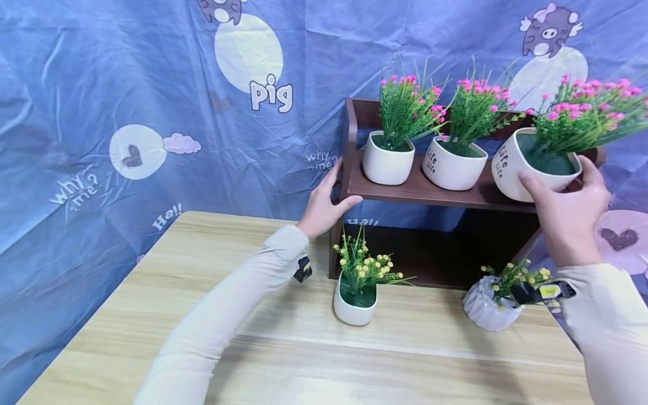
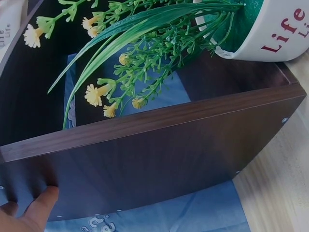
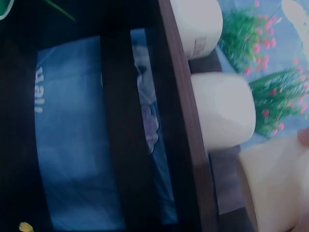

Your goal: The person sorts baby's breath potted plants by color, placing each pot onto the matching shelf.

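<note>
My right hand (image 1: 574, 216) grips a white pot (image 1: 512, 171) of pink flowers, thumb on its front and fingers round its right side. The pot tilts at the right end of the brown shelf's (image 1: 364, 188) upper board. In the right wrist view, the held pot (image 3: 273, 181) appears beside the upper board; whether it touches the board I cannot tell. My left hand (image 1: 324, 205) rests against the shelf's left side with fingers extended. Its fingertips (image 2: 46, 198) touch the outer side panel (image 2: 145, 164) in the left wrist view. Two similar pots, one left (image 1: 388, 164) and one middle (image 1: 454, 167), stand on the upper board.
A white pot (image 1: 355, 312) with yellow flowers stands on the wooden table (image 1: 283, 360) before the shelf's left end. A ribbed grey-white pot (image 1: 488, 306) with yellow flowers is near the right end, below my right wrist. A blue printed cloth (image 1: 167, 101) hangs behind.
</note>
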Available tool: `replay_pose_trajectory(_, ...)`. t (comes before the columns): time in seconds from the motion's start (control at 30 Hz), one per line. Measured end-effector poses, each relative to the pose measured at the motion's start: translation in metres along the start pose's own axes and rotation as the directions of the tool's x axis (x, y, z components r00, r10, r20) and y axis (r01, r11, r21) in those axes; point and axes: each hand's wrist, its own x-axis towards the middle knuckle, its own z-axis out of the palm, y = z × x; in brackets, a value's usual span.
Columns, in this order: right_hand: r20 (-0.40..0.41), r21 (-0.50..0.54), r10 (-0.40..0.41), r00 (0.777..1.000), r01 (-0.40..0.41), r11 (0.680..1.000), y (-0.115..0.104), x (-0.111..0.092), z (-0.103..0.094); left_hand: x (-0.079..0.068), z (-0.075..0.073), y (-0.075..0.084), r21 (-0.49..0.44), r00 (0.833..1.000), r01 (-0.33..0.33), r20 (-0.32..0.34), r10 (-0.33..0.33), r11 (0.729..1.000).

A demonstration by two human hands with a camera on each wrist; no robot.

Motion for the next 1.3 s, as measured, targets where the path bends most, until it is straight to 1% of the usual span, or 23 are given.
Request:
replay_pose_trajectory(0.1,0.029,-0.012,0.002,1.0,-0.002,1.0,0.004,0.011,0.003,0.0,0.0,0.0,0.0,1.0,0.0,0.002,0.0,1.0)
replay_pose_trajectory(0.13,0.037,-0.044,0.005,0.999,-0.003,0.999,0.006,0.015,0.003,0.0,0.0,0.001,0.0,1.0,-0.001,0.004,0.001,1.0)
replay_pose_trajectory(0.2,0.041,-0.17,0.007,0.999,0.0,0.985,0.008,0.021,0.004,0.0,0.0,0.001,0.003,1.0,0.001,0.007,-0.001,1.0)
replay_pose_trajectory(0.23,0.044,-0.241,0.007,0.999,0.004,0.97,0.009,0.024,0.004,-0.001,-0.001,0.001,0.003,1.0,0.001,0.007,-0.001,1.0)
replay_pose_trajectory(0.27,0.049,-0.322,0.007,0.999,0.009,0.947,0.01,0.027,0.004,-0.001,-0.001,0.001,0.003,1.0,0.0,0.006,0.0,1.0)
replay_pose_trajectory(0.33,0.054,-0.456,0.013,0.998,0.013,0.89,0.012,0.032,0.005,-0.001,-0.001,0.002,0.003,1.0,0.001,0.004,-0.001,1.0)
replay_pose_trajectory(0.37,0.055,-0.498,0.021,0.998,0.009,0.867,0.013,0.035,0.005,-0.001,-0.001,0.002,0.003,1.0,0.001,0.002,-0.001,1.0)
replay_pose_trajectory(0.43,0.066,-0.546,0.043,0.997,0.0,0.838,0.016,0.039,0.006,-0.002,-0.001,0.002,0.003,1.0,0.005,0.001,-0.005,1.0)
replay_pose_trajectory(0.5,0.072,-0.568,0.069,0.995,-0.016,0.823,0.02,0.042,0.006,-0.003,-0.001,0.002,0.008,1.0,0.013,0.004,-0.013,1.0)
replay_pose_trajectory(0.63,0.082,-0.592,0.111,0.99,-0.041,0.805,0.027,0.046,0.005,-0.004,-0.001,0.004,0.015,1.0,0.024,0.014,-0.024,1.0)
replay_pose_trajectory(0.73,0.083,-0.581,0.114,0.99,-0.045,0.812,0.029,0.048,0.004,-0.003,-0.002,0.005,0.011,1.0,0.02,0.012,-0.02,1.0)
replay_pose_trajectory(0.9,0.073,-0.56,0.077,0.994,-0.022,0.828,0.032,0.049,0.0,-0.002,-0.002,0.005,0.011,1.0,0.021,0.007,-0.021,1.0)
replay_pose_trajectory(0.97,0.067,-0.584,0.053,0.996,-0.004,0.812,0.033,0.048,-0.001,-0.002,-0.001,0.005,0.013,1.0,0.023,0.01,-0.023,1.0)
replay_pose_trajectory(1.0,0.067,-0.601,0.037,0.997,0.011,0.799,0.033,0.046,-0.002,-0.002,-0.001,0.005,0.013,1.0,0.026,0.012,-0.026,1.0)
replay_pose_trajectory(1.13,0.103,-0.69,-0.055,0.993,0.111,0.715,0.038,0.038,-0.002,-0.002,-0.002,0.005,0.013,0.999,0.03,0.014,-0.031,0.999)
replay_pose_trajectory(1.2,0.125,-0.704,-0.098,0.987,0.158,0.692,0.041,0.034,-0.002,-0.002,-0.002,0.005,0.01,1.0,0.026,0.008,-0.026,1.0)
replay_pose_trajectory(1.27,0.135,-0.708,-0.131,0.982,0.188,0.681,0.044,0.031,-0.003,-0.002,-0.001,0.005,0.01,1.0,0.02,0.004,-0.02,1.0)
replay_pose_trajectory(1.3,0.133,-0.706,-0.144,0.981,0.195,0.68,0.045,0.03,-0.003,-0.002,-0.001,0.004,0.011,1.0,0.019,0.004,-0.019,1.0)
